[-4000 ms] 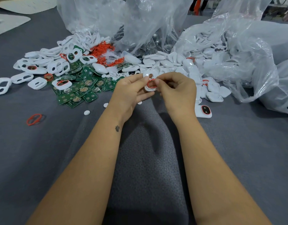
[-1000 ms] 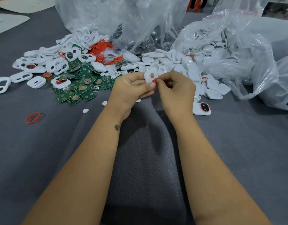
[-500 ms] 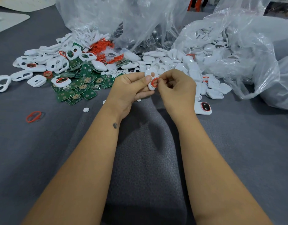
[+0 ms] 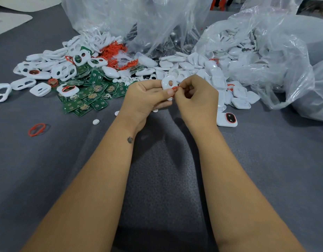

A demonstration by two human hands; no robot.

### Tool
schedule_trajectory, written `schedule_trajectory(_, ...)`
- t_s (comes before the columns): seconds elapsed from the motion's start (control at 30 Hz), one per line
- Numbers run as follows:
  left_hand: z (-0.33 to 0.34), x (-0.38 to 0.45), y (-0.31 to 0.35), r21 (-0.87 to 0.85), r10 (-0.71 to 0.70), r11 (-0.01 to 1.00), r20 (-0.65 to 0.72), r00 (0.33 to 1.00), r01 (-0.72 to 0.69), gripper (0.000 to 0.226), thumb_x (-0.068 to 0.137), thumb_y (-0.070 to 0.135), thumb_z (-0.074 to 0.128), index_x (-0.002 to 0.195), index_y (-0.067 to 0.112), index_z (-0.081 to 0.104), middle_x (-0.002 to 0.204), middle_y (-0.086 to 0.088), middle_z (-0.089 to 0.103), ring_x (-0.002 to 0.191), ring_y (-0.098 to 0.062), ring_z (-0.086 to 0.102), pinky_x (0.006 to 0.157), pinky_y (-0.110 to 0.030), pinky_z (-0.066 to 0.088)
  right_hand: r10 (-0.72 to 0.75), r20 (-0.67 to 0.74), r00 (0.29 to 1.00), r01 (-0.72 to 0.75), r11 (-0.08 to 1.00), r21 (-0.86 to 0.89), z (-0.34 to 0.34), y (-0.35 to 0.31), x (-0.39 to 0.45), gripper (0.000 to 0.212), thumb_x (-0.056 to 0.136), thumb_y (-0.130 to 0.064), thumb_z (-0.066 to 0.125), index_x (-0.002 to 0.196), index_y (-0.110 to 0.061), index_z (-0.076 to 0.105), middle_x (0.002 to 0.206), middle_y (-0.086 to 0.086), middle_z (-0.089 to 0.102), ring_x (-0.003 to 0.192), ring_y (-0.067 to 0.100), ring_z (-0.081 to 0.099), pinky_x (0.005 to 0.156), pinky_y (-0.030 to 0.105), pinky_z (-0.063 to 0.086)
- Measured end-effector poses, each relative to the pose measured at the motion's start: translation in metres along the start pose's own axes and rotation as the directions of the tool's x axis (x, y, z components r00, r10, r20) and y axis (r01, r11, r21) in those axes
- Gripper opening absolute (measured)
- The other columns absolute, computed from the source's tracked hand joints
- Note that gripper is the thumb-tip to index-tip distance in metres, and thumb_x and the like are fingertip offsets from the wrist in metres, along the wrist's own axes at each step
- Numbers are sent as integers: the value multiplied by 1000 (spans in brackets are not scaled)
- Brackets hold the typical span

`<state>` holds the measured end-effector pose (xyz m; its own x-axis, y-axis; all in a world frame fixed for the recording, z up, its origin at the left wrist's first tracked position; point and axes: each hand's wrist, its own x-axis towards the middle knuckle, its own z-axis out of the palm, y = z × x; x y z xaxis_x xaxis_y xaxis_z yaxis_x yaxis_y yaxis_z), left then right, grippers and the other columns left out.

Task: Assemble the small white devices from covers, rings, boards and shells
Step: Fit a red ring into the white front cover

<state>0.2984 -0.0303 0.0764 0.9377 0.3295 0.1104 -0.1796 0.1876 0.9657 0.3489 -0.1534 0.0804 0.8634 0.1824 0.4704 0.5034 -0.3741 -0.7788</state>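
My left hand (image 4: 148,96) holds a white cover (image 4: 168,83) with an oval hole, thumb pressed on its lower part. My right hand (image 4: 197,97) pinches a red ring (image 4: 175,88) against that cover; most of the ring is hidden by my fingers. Behind my hands lie piles of parts: white covers (image 4: 62,70), green boards (image 4: 91,97), red rings (image 4: 113,51) and white shells (image 4: 202,66). One assembled white device with a red-rimmed window (image 4: 227,120) lies right of my right wrist.
Clear plastic bags (image 4: 157,24) stand behind the piles, and one holding more white shells (image 4: 257,57) spreads at the right. A loose red ring (image 4: 37,129) and small white buttons (image 4: 96,121) lie on the grey felt table (image 4: 48,170) at left.
Both hands stayed together in front of the piles. The cover turned slightly in my fingers, and the red ring now shows less than four seconds ago.
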Motion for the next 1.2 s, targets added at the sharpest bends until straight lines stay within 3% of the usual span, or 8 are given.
schedule_trajectory(0.2, 1, 1, -2, 29, 49, 998, -64, 997, -48, 20, 85, -9, 63, 93, 8, 69, 84, -6, 76, 83, -16, 73, 74, -26, 60, 3, 37, 999, -5, 998, 62, 0, -1, 0, 10, 81, -8, 64, 78, -16, 69, 79, -3, 67, 76, 11, 60, 75, 29, 50)
schedule_trajectory(0.43, 1, -1, -2, 22, 80, 997, -17, 997, -79, 18, 84, -2, 69, 100, 8, 69, 91, -5, 76, 89, -17, 72, 78, -27, 59, 22, 42, 999, -27, 991, 132, -2, -4, -1, 12, 81, -6, 65, 77, -17, 71, 77, -5, 68, 77, 12, 63, 77, 35, 53)
schedule_trajectory(0.53, 1, -1, -1, -22, 87, 996, -51, 995, -88, 16, 86, -3, 67, 98, 7, 67, 89, -5, 76, 86, -17, 72, 75, -23, 58, 96, 94, 991, -120, 946, 302, -3, -7, 0, 21, 82, -1, 66, 78, -20, 73, 78, 0, 72, 79, 19, 69, 75, 38, 58)
schedule_trajectory(0.7, 3, -1, 2, -104, 85, 990, -78, 993, -93, 13, 87, -2, 65, 95, 7, 65, 86, -4, 76, 83, -18, 72, 72, -23, 57, 194, 97, 976, -216, 838, 501, 0, -13, 1, 23, 83, 7, 65, 79, -15, 68, 71, 1, 68, 64, 11, 63, 67, 26, 56)
schedule_trajectory(0.8, 4, -1, 1, -128, 80, 988, -83, 993, -91, 13, 87, -4, 64, 95, 7, 65, 87, -6, 76, 87, -18, 72, 77, -25, 58, 189, 2, 982, -176, 910, 374, 3, -12, 0, 15, 82, -4, 71, 74, -17, 68, 71, 6, 69, 69, 23, 66, 71, 37, 57)
schedule_trajectory(0.93, 6, 0, 0, -103, 97, 989, -78, 992, -105, 14, 86, -6, 64, 94, 6, 65, 85, -4, 76, 86, -16, 72, 76, -24, 57, 58, -90, 994, -41, 983, 178, 7, -11, -5, 6, 82, -11, 68, 76, -13, 68, 72, 1, 67, 68, 14, 61, 71, 37, 52)
schedule_trajectory(1.2, 7, 0, -3, -79, 105, 991, -56, 993, -110, 14, 86, -5, 65, 93, 6, 65, 86, -4, 76, 86, -16, 72, 79, -28, 58, -25, -90, 996, 35, 994, 107, 7, -6, -5, 5, 80, -11, 65, 76, -9, 64, 71, 5, 65, 68, 22, 59, 68, 44, 50)
